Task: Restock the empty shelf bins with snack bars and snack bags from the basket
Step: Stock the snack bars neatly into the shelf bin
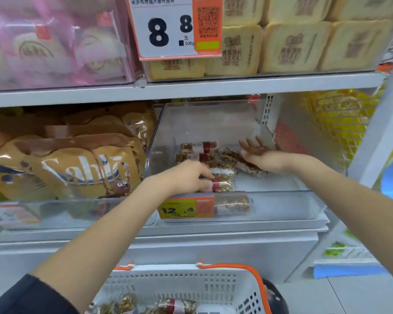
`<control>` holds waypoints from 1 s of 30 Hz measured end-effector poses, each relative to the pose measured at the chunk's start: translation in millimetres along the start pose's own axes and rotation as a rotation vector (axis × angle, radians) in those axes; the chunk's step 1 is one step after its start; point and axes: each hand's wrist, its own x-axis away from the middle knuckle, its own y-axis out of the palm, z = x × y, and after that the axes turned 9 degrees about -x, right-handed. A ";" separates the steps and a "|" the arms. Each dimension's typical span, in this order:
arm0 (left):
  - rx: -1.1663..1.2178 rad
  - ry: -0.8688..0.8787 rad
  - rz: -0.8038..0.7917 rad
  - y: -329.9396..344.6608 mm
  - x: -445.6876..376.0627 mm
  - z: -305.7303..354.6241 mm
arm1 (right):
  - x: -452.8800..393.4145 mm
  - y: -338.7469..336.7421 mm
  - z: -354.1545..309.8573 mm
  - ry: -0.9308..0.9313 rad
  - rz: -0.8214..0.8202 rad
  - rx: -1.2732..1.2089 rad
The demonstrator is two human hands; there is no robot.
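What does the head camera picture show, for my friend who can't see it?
Two bare hands reach into a clear plastic shelf bin: the left hand grips a red-banded nut snack bar, the right hand rests open on others. A white, orange-rimmed basket waits below.

A large white price card with black "8 8" and an orange strip [175, 27] hangs from the upper shelf, between pink translucent packets [55, 41] and pale yellow square packs [290, 41]. Below left stand tan snack pouches with white lettering [77, 164]; a yellow wire mesh rack [340, 118] sits far right
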 end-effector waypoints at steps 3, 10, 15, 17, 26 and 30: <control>0.191 -0.050 0.297 -5.5 41.1 4.5 | 49.2 4.9 -20.7 -0.186 0.472 -0.278; 0.043 0.088 0.688 125.6 172.3 3.2 | 170.2 149.1 -71.7 -0.571 0.770 -0.135; 0.032 -0.332 0.237 263.3 237.2 -43.2 | 195.2 314.0 -48.4 -0.142 -0.142 -0.076; 0.091 -0.569 -0.071 299.7 254.6 -65.4 | 194.6 348.7 -40.5 0.065 -0.374 -0.255; 0.471 -0.918 -0.242 374.4 281.4 -102.6 | 133.8 429.2 -54.5 0.108 -0.462 0.043; 0.579 -0.977 -0.093 394.3 279.6 -110.0 | 115.5 445.8 -60.9 0.044 -0.548 0.237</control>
